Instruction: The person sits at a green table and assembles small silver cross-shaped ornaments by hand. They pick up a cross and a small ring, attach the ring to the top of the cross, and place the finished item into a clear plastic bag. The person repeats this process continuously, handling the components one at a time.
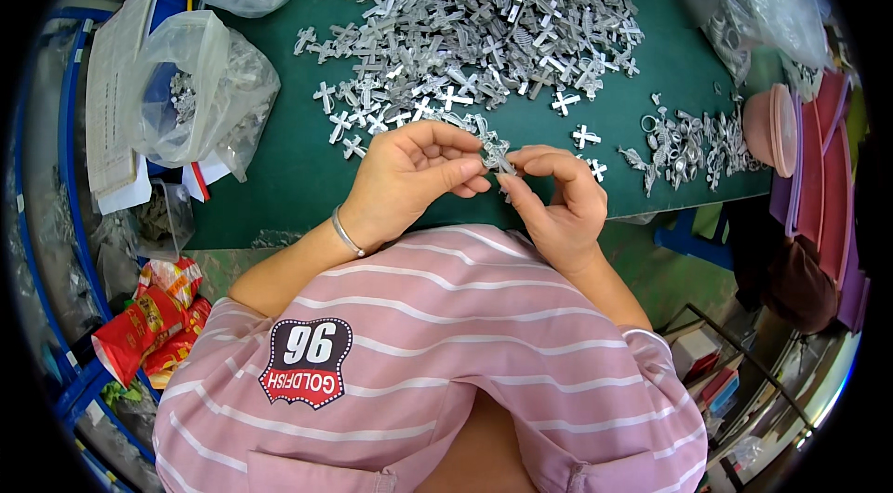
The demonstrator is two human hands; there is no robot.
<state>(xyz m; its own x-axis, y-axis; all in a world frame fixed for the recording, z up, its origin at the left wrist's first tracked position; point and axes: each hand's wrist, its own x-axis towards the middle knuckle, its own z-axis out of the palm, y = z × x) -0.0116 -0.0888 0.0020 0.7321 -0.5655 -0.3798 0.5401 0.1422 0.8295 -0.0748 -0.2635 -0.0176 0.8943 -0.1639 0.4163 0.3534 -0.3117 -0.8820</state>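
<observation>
Both my hands meet at the near edge of a large heap of silver metal crosses (465,14) on the green table. Between them is a small silver metal piece (498,156), its exact shape partly hidden by my fingers. My left hand (419,167), with a bracelet at its wrist, has thumb and fingertips closed at the piece's left side. My right hand (560,200) pinches the same piece between thumb and forefinger from the right. A few loose crosses (585,136) lie just beyond my right hand.
Clear plastic bags with silver parts (200,88) stand at the left, beside papers (121,93). At right lie assorted silver charms (693,144) near a pink tub (772,130). More plastic bags (767,0) sit far right. Red packets (149,321) rest on a blue rack (84,381).
</observation>
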